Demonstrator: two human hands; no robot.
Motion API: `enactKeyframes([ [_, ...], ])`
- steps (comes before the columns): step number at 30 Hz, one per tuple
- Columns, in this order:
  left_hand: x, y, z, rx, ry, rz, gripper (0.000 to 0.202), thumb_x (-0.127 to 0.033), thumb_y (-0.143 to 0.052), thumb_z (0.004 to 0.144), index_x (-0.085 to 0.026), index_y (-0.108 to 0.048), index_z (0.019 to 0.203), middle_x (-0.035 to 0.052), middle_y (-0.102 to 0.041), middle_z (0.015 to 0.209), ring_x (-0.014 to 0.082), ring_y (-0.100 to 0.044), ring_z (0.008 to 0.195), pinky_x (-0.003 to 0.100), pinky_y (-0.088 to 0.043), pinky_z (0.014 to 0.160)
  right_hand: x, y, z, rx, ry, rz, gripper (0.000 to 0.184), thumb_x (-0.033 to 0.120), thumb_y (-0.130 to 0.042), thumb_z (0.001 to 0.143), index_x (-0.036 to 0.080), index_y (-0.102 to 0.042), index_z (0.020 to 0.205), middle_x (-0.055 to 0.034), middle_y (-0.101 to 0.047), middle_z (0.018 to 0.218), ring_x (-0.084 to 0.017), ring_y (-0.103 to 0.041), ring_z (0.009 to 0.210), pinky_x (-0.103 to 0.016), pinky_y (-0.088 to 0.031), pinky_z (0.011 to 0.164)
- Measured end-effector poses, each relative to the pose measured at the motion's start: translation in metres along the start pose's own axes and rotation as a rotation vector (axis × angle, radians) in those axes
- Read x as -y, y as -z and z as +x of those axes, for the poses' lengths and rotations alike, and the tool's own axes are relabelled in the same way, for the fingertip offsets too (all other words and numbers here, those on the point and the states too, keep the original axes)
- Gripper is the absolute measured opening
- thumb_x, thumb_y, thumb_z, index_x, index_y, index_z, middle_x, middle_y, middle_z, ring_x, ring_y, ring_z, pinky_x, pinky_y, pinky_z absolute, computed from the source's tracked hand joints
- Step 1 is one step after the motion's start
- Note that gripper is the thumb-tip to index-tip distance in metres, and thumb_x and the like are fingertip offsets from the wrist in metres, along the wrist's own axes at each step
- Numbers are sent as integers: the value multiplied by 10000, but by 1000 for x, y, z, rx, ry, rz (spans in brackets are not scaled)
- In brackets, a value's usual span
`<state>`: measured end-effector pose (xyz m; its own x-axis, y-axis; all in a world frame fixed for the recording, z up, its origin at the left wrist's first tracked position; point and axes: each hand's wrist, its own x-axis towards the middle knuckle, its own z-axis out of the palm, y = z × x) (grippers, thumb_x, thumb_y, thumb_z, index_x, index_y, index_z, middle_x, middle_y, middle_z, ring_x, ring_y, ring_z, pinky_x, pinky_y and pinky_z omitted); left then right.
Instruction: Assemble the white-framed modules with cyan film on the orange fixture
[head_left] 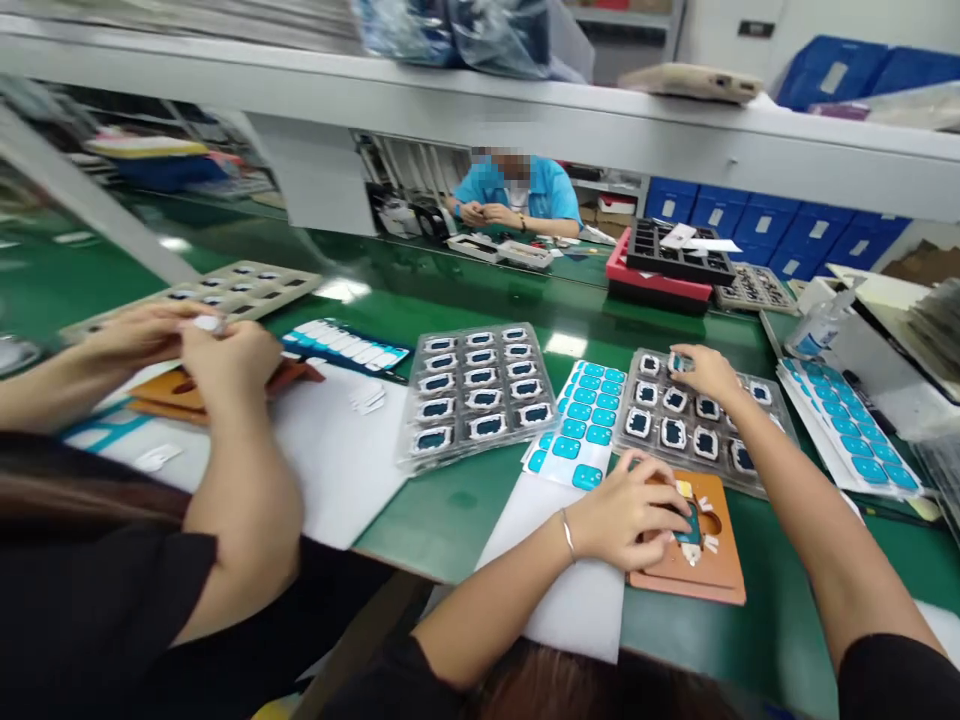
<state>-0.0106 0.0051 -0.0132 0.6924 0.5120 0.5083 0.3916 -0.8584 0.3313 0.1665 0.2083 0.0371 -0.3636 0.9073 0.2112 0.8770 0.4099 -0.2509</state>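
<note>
My left hand (634,510) lies over the left side of an orange fixture plate (724,580), its fingers bent and spread. The fingertips reach a teal-faced part (688,525) seated in the plate, with small white tabs (709,543) around it. My right hand (705,372) is at the far side of a clear plastic tray (772,480) of dark, white-framed pieces. Thumb and fingers pinch one white-framed piece (677,362) there; whether it is clear of its pocket I cannot tell. Left of the tray lies a sheet of teal stickers (574,428), partly over white foam (555,560).
Another filled tray (480,390) stands mid-table. At left a co-worker's hands (225,345) work above another orange fixture (169,390). More teal stickers (855,425), a clear bottle (821,325) and stacked black-and-red trays (660,275) are at right. A shelf (450,95) crosses overhead; another person (517,195) sits opposite.
</note>
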Motion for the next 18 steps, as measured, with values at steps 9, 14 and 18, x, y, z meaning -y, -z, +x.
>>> enactKeyframes([
  [9,4,-3,4,78,-10,117,253,-273,-559,815,-290,-724,1006,-71,-708,1179,211,-516,1197,448,-385,983,8,-29,16,78,149,-148,370,342,-522,885,249,-671,1211,-108,-645,1238,-356,-542,1131,-523,-465,905],
  [14,0,7,10,141,-55,203,313,-418,-459,910,-362,-744,1024,-119,-677,1236,190,-516,1232,432,-380,1029,14,-37,20,79,272,-113,266,369,-479,868,281,-715,956,-170,-689,842,-416,-558,1058,-609,-438,822],
  [18,1,29,15,197,-119,247,374,-483,-417,912,-399,-771,995,-119,-685,1209,180,-569,1185,383,-426,1005,3,-25,33,137,364,-53,221,404,-511,845,329,-712,899,-141,-725,846,-346,-658,842,-469,-507,726],
])
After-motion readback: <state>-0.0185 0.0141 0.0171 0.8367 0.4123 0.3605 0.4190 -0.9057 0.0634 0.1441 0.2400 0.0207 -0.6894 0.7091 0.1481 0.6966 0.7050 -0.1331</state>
